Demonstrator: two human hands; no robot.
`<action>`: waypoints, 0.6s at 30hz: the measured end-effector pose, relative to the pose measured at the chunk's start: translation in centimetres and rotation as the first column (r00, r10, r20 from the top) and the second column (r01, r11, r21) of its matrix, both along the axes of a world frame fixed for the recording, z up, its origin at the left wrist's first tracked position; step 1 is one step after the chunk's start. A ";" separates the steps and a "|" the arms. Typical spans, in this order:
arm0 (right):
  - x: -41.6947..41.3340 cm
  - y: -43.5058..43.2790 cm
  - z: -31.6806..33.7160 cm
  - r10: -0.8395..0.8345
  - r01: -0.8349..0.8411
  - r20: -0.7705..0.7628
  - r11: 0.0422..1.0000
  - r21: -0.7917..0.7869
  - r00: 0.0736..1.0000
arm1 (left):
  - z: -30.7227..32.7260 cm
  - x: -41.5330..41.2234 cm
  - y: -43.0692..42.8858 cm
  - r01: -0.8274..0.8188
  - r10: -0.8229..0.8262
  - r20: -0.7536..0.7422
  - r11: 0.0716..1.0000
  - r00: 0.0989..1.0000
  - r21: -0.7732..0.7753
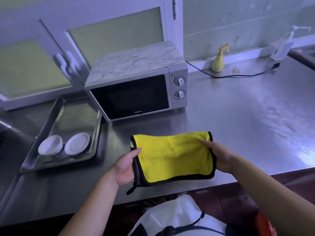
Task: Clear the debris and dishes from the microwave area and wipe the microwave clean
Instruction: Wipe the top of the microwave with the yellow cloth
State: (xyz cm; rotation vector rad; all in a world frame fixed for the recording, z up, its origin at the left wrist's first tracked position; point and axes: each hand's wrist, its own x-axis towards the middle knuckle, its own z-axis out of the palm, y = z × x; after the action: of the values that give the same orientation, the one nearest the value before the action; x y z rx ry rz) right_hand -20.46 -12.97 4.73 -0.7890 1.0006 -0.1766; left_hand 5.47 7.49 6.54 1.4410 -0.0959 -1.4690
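Microwave [134, 92]: 1, door closed, on counter [238, 116].
Cloth [172, 157]: 1, yellow, held before it.
Hands: 2; left hand [125, 167] gripped cloth's left edge, right hand [221, 157] its right edge.
Dishes [50, 144]: 2, white, in tray [42, 132].

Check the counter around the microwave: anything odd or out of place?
A black cord from behind the microwave trails across the counter, its plug lying loose. A small loop lies beside the yellow spray bottle.

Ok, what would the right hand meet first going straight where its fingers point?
The right hand holds the yellow cloth; past that, probably the microwave front, though depth is unclear.
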 end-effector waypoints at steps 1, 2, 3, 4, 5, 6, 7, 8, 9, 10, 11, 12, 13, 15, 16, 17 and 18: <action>0.4 0.0 0.3 0.015 -0.016 -0.019 0.998 -0.057 1.000 | 0.8 0.0 -0.4 0.015 -0.014 0.039 1.000 0.999 -0.006; 0.8 0.2 0.5 0.021 -0.024 -0.031 0.992 -0.128 0.999 | 1.5 -0.1 -0.8 0.041 -0.040 0.091 0.999 0.995 -0.011; 1.2 0.3 0.6 0.019 -0.025 -0.035 0.980 -0.196 0.999 | 2.0 -0.3 -1.2 0.062 -0.058 0.147 0.998 0.987 -0.023; 1.6 0.4 0.7 0.019 -0.025 -0.025 0.970 -0.240 1.000 | 2.5 -0.4 -1.6 0.071 -0.062 0.195 0.997 0.979 -0.039; 1.8 0.4 0.6 0.033 -0.030 0.006 0.969 -0.246 0.999 | 2.8 -0.3 -2.0 0.064 -0.050 0.226 0.996 0.973 -0.056; 2.0 0.4 0.7 0.055 -0.044 0.042 0.974 -0.222 0.998 | 3.0 -0.2 -2.1 0.071 -0.052 0.243 0.995 0.969 -0.068; 2.2 0.4 0.8 0.073 -0.060 0.064 0.980 -0.189 0.995 | 3.2 -0.2 -2.2 0.088 -0.068 0.255 0.994 0.965 -0.067; 2.3 0.3 1.0 0.085 -0.073 0.069 0.984 -0.160 0.994 | 3.4 -0.2 -2.3 0.101 -0.084 0.255 0.993 0.963 -0.056; 2.3 0.2 1.1 0.095 -0.085 0.067 0.986 -0.141 0.993 | 3.6 -0.3 -2.3 0.099 -0.085 0.248 0.994 0.965 -0.044; 2.2 0.2 1.1 0.100 -0.092 0.060 0.987 -0.134 0.993 | 3.5 -0.3 -2.1 0.094 -0.083 0.246 0.995 0.966 -0.030; 2.1 0.2 0.9 0.104 -0.096 0.053 0.986 -0.139 0.993 | 3.3 -0.5 -2.0 0.096 -0.088 0.256 0.995 0.963 -0.019; 2.0 0.2 0.7 0.113 -0.104 0.052 0.984 -0.147 0.992 | 3.1 -0.5 -1.9 0.103 -0.095 0.270 0.995 0.958 -0.015; 1.8 0.2 0.6 0.127 -0.118 0.053 0.982 -0.145 0.991 | 3.1 -0.7 -1.9 0.108 -0.099 0.271 0.994 0.957 -0.021; 1.5 0.3 0.6 0.154 -0.148 0.052 0.984 -0.103 0.987 | 3.0 -1.1 -2.1 0.114 -0.102 0.272 0.993 0.957 -0.029; 1.3 0.3 0.7 0.166 -0.162 0.054 0.984 -0.073 0.985 | 3.1 -1.3 -2.2 0.118 -0.108 0.276 0.993 0.955 -0.019; 1.2 0.3 0.9 0.175 -0.173 0.061 0.984 -0.045 0.983 | 3.2 -1.6 -2.4 0.120 -0.112 0.282 0.993 0.953 -0.010; 1.3 0.3 1.1 0.181 -0.179 0.069 0.983 -0.023 0.981 | 3.3 -2.0 -2.7 0.121 -0.115 0.293 0.993 0.949 -0.002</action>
State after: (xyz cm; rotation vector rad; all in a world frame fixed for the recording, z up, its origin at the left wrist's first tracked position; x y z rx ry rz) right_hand -19.19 -12.64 5.87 -0.8785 0.8569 -0.0565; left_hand 3.51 4.81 9.79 1.6524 -0.3851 -1.3356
